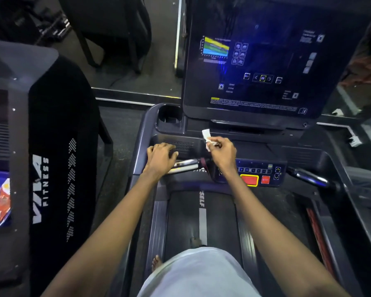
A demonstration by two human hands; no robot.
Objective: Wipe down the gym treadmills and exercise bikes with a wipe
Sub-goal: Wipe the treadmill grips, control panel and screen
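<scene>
My right hand point(222, 154) pinches the wipe point(206, 137) just below the screen point(255, 61). The wipe's long axis stands near upright, its free end pointing at the screen's lower edge, apart from it. My left hand point(161, 156) rests below-left of the screen, fingers loosely spread.

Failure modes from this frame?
1. The right hand pinches the wipe just above the button panel. A wiping stroke there may press a key. The display looks lit, so the belt might start under the bare foot.
2. The wipe is small and crumpled, so it will likely leave parts of the console untouched.
</scene>
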